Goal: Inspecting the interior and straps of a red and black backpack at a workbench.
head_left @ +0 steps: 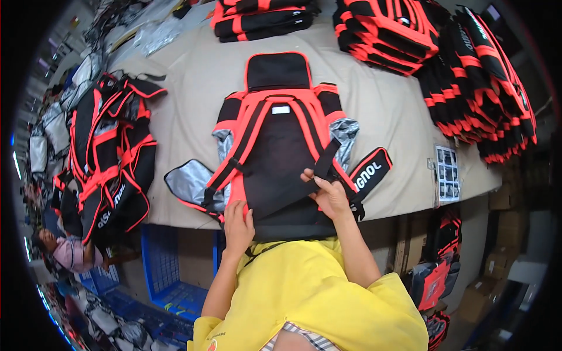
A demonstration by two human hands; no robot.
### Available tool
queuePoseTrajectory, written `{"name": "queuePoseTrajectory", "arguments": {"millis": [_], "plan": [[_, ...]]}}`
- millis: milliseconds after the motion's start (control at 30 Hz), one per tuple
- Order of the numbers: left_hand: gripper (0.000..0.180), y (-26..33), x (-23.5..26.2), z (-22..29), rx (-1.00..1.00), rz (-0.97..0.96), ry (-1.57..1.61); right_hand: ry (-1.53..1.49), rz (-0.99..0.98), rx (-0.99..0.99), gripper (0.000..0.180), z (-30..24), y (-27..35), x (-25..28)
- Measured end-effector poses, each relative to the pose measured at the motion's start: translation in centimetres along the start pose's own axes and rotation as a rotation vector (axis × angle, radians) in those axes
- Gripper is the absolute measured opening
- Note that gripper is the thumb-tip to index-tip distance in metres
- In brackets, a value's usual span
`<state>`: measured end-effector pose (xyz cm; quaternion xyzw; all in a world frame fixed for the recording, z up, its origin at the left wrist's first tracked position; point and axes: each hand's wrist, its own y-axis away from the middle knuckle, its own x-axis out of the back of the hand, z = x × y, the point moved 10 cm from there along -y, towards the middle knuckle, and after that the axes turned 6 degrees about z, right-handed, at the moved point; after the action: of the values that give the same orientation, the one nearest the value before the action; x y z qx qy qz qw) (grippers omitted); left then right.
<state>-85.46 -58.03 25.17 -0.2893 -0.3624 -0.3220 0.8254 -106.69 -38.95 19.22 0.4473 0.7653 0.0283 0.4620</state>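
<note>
Backpack (281, 146), black with bright red trim, lies flat on the bench (383, 123), its shoulder straps facing up and its lower end at the near edge, close to the person's body. The right hand (331, 198) pinches a black strap (326, 158) between thumb and fingers over the lower right part of the back panel. The left hand (237, 227) rests on the lower left edge, fingers slightly bent; whether it grips any fabric I cannot tell.

Just outside the hands, a silver-lined wing (188, 180) spreads to the left and a black wing (372, 169) with white lettering to the right. At the far end, the top flap (278, 71) lies unfolded.

Farther out, more packs are heaped on the left (105, 158), while folded stacks (386, 38) stand at the far right. A gridded sheet (448, 174) lies near the bench's right edge. Blue crates (158, 257) sit below, near another person (73, 253).
</note>
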Motion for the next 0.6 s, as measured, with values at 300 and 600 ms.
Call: {"name": "queuePoseTrajectory", "arguments": {"millis": [300,600], "plan": [[0.026,-5.2,-0.8,8.6,-0.187,-0.035,0.190,-0.112,-0.035,-0.004,0.074,-2.1,0.7,-1.7],[0.064,-8.9,-1.6,17.9,-0.321,-0.135,0.331,0.078,-0.241,0.000,0.072,-1.8,3.1,-7.9]]}}
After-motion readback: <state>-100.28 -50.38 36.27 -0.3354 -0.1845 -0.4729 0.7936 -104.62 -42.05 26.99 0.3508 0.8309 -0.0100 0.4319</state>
